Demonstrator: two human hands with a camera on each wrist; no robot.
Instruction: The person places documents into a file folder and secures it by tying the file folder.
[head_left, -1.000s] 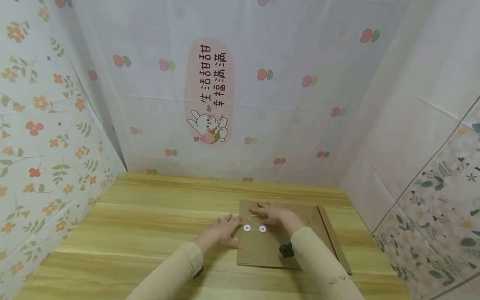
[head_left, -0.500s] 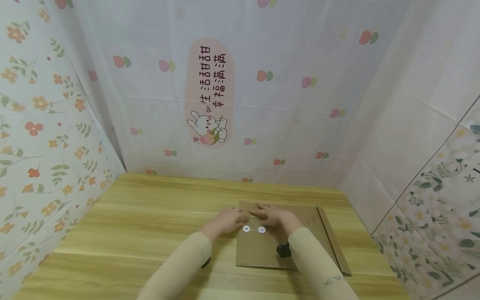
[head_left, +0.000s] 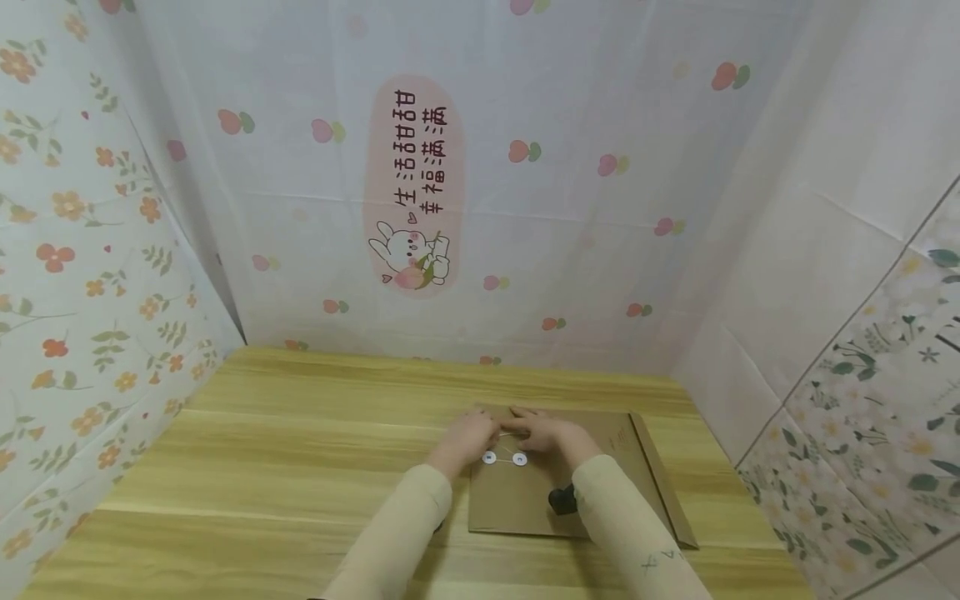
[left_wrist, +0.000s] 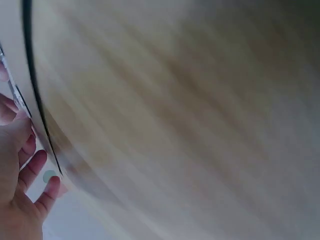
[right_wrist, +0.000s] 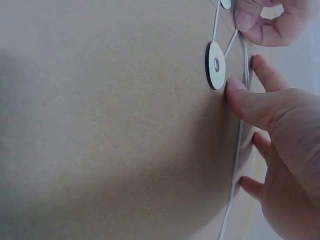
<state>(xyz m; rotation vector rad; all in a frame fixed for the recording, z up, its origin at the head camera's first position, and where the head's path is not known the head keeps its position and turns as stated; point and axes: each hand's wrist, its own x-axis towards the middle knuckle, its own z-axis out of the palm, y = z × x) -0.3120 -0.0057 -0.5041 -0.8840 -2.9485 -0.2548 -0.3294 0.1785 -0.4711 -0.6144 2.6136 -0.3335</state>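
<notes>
A brown kraft paper envelope (head_left: 517, 508) lies flat on the table, with two round white buttons (head_left: 520, 459) near its left side. A thin white string (right_wrist: 235, 170) runs by the buttons and trails down the envelope in the right wrist view. My left hand (head_left: 468, 437) pinches the string between thumb and index finger, just beyond the button disc (right_wrist: 216, 65). Beside it, my right hand (head_left: 547, 433) rests on the envelope with fingers spread, the thumb close to that disc. In the left wrist view my left hand (left_wrist: 22, 185) shows only at the left edge.
The wood-grain table (head_left: 300, 467) extends left of the envelope. A patterned white curtain (head_left: 315, 233) stands along the table's far edge, with floral cloth (head_left: 90, 275) on the left side. A small black device (head_left: 562, 500) sits at the right wrist.
From the envelope's left edge, my left hand has moved right and slightly away, and its fingers have closed on the string. The right hand stays at the same place.
</notes>
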